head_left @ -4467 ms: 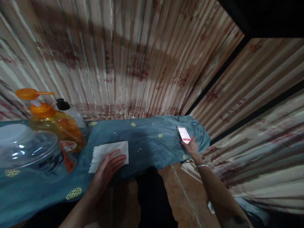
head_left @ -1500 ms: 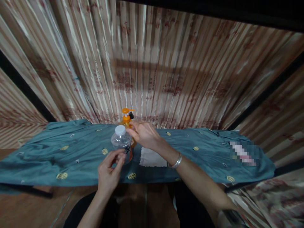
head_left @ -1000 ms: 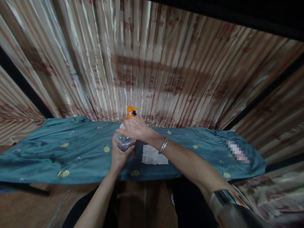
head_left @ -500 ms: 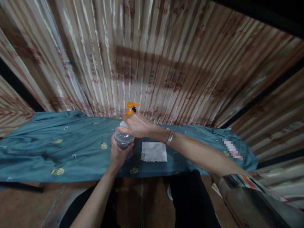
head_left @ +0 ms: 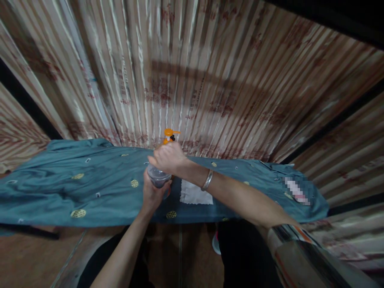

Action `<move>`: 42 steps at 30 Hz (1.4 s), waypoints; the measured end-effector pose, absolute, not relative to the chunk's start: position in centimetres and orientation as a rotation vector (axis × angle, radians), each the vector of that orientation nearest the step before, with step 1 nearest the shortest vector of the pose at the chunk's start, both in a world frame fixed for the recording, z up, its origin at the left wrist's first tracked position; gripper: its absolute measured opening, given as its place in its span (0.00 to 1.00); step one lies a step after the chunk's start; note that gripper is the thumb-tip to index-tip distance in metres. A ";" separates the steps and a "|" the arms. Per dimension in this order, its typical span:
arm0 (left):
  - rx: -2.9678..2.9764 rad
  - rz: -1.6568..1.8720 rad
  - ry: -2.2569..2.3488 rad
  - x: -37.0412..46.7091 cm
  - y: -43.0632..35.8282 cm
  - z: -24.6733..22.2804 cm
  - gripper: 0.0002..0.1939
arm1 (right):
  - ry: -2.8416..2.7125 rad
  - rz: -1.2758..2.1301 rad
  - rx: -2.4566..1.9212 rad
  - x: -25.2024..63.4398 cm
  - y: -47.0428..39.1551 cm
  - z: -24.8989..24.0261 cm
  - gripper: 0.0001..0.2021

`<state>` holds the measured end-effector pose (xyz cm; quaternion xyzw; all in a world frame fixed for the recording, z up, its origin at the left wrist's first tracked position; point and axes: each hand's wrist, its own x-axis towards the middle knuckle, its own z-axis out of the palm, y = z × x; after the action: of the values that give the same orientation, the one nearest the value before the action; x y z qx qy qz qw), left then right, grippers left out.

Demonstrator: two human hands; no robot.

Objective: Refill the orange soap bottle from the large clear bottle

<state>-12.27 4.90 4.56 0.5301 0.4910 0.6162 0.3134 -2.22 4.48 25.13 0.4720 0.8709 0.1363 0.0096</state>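
Note:
A clear plastic bottle (head_left: 158, 178) stands tilted over the cloth-covered table, its lower part in my left hand (head_left: 152, 193). The fingers of that hand wrap round its side. My right hand (head_left: 170, 157) is closed over the bottle's top and hides the whitish lid beneath it. Just behind my right hand rises an orange pump head (head_left: 169, 132), with a small black thing (head_left: 172, 137) beside it; what it sits on is hidden. To the right of the bottle a white cloth (head_left: 195, 194) with wavy edges lies flat, partly covered by my right wrist.
A teal patterned tablecloth (head_left: 108, 200) covers the narrow table. At its right end lies a blurred-out pinkish-white item (head_left: 296, 191). A pleated curtain (head_left: 192, 80) hangs close behind, with dark frame bars (head_left: 27, 100) at the sides. My legs are below the front edge.
My right hand has turned and shifted over the bottle's top, now covering the whitish lid that showed before. The wrist has dropped over the white cloth. My left hand keeps its hold.

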 end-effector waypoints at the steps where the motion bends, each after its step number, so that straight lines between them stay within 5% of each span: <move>1: 1.401 1.623 1.298 -12.3 4.9 4.5 0.45 | 2.728 0.427 1.446 -2.3 4.5 25.0 0.20; 18: 1.474 1.614 1.260 -12.3 4.7 4.3 0.44 | 2.946 0.510 1.240 0.3 7.6 23.2 0.21; 23: 1.465 1.612 1.280 -12.2 4.9 4.6 0.44 | 2.815 0.503 1.434 -0.3 5.6 24.5 0.28; 42: 1.482 1.529 1.421 -12.5 5.0 5.3 0.45 | 2.902 0.480 1.469 0.4 6.0 23.5 0.25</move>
<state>-12.52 4.99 5.31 0.5546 0.5318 0.5721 0.2869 0.40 6.05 23.48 0.4456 0.8803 0.1455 -0.0733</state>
